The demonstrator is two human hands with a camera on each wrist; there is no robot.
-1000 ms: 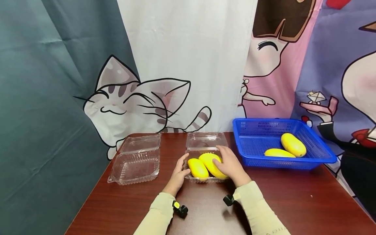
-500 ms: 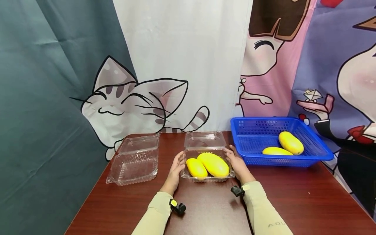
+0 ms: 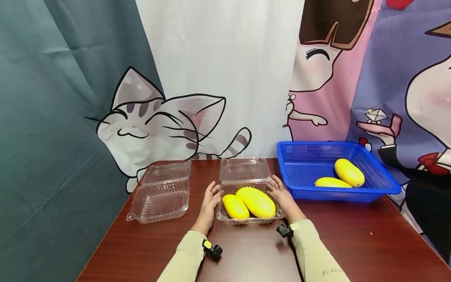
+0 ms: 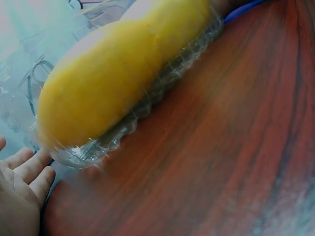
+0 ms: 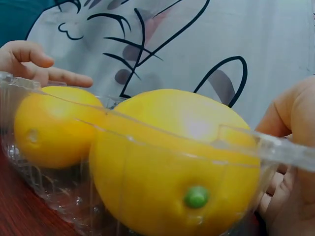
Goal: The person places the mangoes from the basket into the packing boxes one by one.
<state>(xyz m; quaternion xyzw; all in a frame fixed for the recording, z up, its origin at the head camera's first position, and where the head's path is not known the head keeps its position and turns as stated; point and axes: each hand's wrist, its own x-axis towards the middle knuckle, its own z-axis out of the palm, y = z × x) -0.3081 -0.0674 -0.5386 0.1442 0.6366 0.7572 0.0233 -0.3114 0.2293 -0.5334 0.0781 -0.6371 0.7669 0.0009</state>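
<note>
A clear plastic clamshell box [image 3: 243, 221] stands on the table with its lid [image 3: 244, 170] folded back. Two yellow, mango-like oval fruits lie side by side in it: a smaller one [image 3: 235, 207] on the left and a larger one [image 3: 256, 202] on the right, whose end shows a green stem nub [image 5: 197, 196] in the right wrist view. Along the box's left side is my left hand [image 3: 208, 206], its fingers fairly straight and close to the wall. My right hand [image 3: 283, 198] rests at the right wall, fingers extended, partly hidden in the right wrist view.
To the left, a second clear clamshell box [image 3: 160, 199] stands with its lid back. A blue perforated basket [image 3: 296, 191] at the back right holds two more yellow fruits [image 3: 349, 172]. A printed curtain [image 3: 225, 58] hangs behind the table [image 3: 246, 254].
My right hand has left the larger fruit and moved to the box's right side. My left hand stays at the left side. The box has shifted slightly towards me.
</note>
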